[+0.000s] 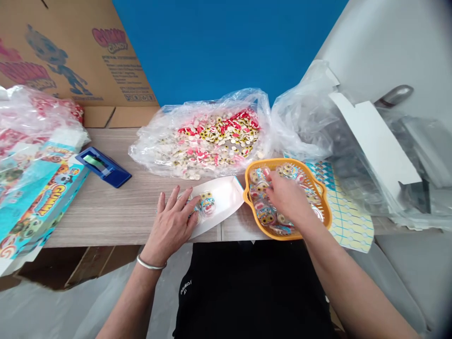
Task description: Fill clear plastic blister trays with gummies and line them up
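My left hand (173,223) lies with its fingers spread over the left end of a white card tray (226,195). Small wrapped candy packs (207,203) rest in that tray, some partly under the fingers. My right hand (286,195) reaches into an orange plastic basket (327,216) holding several wrapped candy packs (264,214). Its fingers are bent and closed together at the packs, and what they grip, if anything, is hidden.
Behind the tray lies a clear bag of loose candies (219,136). A blue tape dispenser (104,167) and printed boxes (45,197) are at left. Patterned card (348,212), plastic bags (303,113) and a white card strip (379,143) sit at right. A large carton (77,56) stands behind.
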`<control>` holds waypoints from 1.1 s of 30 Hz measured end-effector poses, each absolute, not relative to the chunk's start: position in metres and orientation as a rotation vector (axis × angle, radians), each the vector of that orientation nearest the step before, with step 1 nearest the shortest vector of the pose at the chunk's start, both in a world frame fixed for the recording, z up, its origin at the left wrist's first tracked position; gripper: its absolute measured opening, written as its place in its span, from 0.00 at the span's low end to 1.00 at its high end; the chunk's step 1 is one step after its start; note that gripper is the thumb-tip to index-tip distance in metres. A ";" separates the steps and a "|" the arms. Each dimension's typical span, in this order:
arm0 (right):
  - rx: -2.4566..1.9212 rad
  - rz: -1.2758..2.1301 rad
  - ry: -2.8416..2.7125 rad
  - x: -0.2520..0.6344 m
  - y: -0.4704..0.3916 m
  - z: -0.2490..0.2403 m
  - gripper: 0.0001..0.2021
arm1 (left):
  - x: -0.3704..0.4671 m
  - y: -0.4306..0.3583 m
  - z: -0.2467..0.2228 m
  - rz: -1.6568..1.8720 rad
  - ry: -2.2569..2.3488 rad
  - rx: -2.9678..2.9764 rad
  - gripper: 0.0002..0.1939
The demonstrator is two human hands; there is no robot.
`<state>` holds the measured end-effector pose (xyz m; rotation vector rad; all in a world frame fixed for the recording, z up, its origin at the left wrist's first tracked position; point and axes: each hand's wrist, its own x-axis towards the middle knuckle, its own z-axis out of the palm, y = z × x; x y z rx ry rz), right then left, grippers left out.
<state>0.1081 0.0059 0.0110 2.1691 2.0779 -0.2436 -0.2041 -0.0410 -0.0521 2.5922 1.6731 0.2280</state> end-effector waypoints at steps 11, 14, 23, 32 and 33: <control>2.102 -0.916 2.391 -0.001 0.001 -0.001 0.07 | -0.203 -0.039 -0.047 0.341 1.640 2.606 0.22; 2.086 -0.917 2.341 -0.019 0.007 -0.033 0.08 | -0.202 -0.038 -0.046 0.377 1.601 2.623 0.22; 1.994 -0.959 2.453 -0.031 0.002 -0.050 0.10 | -0.200 -0.034 -0.051 0.335 1.491 2.656 0.21; 2.199 -0.400 2.450 0.058 0.010 0.026 0.11 | -0.203 -0.033 -0.058 0.348 1.485 2.662 0.20; 2.179 -0.285 2.385 0.075 0.017 0.027 0.11 | -0.203 -0.033 -0.059 0.344 1.486 2.662 0.20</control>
